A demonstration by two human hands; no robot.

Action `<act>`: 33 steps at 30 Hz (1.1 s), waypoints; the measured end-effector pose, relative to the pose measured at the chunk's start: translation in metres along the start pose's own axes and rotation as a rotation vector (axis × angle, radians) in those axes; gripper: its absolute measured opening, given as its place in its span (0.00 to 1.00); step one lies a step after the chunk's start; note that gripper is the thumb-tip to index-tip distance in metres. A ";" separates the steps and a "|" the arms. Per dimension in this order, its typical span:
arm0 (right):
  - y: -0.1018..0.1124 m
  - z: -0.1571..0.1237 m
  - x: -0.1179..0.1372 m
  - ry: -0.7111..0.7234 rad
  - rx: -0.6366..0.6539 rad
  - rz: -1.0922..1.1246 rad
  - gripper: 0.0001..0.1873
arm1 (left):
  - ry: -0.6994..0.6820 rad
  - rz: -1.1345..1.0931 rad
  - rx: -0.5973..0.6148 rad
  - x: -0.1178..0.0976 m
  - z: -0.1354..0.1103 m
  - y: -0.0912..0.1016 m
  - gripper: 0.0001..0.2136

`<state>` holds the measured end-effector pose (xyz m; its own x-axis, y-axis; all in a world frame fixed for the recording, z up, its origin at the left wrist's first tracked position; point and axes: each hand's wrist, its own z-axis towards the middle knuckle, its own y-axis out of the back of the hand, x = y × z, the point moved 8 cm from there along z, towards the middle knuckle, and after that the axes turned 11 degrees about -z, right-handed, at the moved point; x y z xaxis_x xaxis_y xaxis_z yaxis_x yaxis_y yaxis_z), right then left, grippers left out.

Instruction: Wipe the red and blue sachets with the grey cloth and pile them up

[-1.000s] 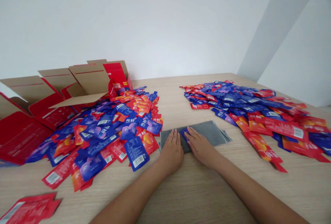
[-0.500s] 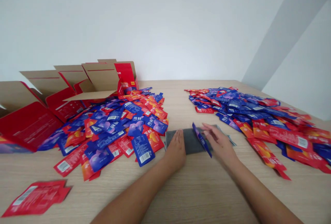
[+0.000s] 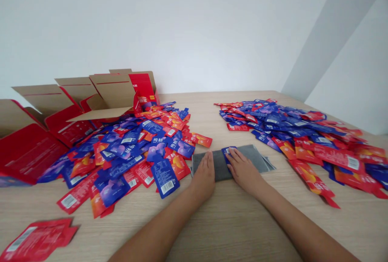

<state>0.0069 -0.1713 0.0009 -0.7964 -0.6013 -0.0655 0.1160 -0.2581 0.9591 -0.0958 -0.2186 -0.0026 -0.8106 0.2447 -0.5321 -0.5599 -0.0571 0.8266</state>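
Observation:
A folded grey cloth [image 3: 218,166] lies flat on the table in front of me. My left hand [image 3: 206,173] rests on its left part, fingers straight and close together, holding nothing. On the cloth's middle, a blue sachet [image 3: 224,153] lies mostly covered by my right hand [image 3: 241,169], whose outstretched fingers press down flat over it. Just left of the cloth, a blue sachet with a barcode [image 3: 165,176] sits at the edge of a heap of red and blue sachets [image 3: 130,149].
Open red cardboard boxes [image 3: 33,149] stand in a row at the far left. A second heap of sachets [image 3: 287,126] spreads along the right side. Red sachets [image 3: 39,237] lie apart at the lower left. A white wall [image 3: 194,32] rises behind the table [image 3: 206,110].
The blue sachet, held upright before, now lies flat on the cloth beneath my right hand. A red-orange sachet has appeared at the left heap's right edge. My left hand stays on the cloth.

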 end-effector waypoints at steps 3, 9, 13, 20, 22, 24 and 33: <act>0.002 0.000 -0.013 -0.004 -0.073 0.054 0.21 | 0.001 0.020 0.003 0.001 0.000 -0.001 0.32; 0.004 -0.003 -0.022 0.014 -0.083 0.414 0.21 | -0.052 -0.027 -0.024 -0.008 0.000 0.006 0.29; 0.002 -0.002 -0.016 0.022 -0.033 0.430 0.30 | -0.097 -0.018 0.033 -0.016 -0.002 0.008 0.29; 0.007 -0.007 0.004 0.175 0.138 0.497 0.35 | -0.153 0.063 0.041 -0.010 0.002 0.004 0.24; 0.015 -0.007 0.002 0.177 0.108 0.555 0.36 | -0.199 0.052 0.028 -0.015 0.005 0.011 0.21; 0.027 -0.006 -0.006 0.128 0.024 0.642 0.33 | -0.248 -0.021 -0.012 -0.025 0.009 0.025 0.17; 0.049 -0.009 -0.045 -0.226 -0.294 0.828 0.22 | 0.179 -0.487 -0.222 -0.009 0.047 0.070 0.08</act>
<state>0.0537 -0.1643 0.0487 -0.4846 -0.5255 0.6993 0.8255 -0.0102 0.5643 -0.1198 -0.1795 0.0683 -0.4547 0.1272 -0.8815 -0.8839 -0.1857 0.4292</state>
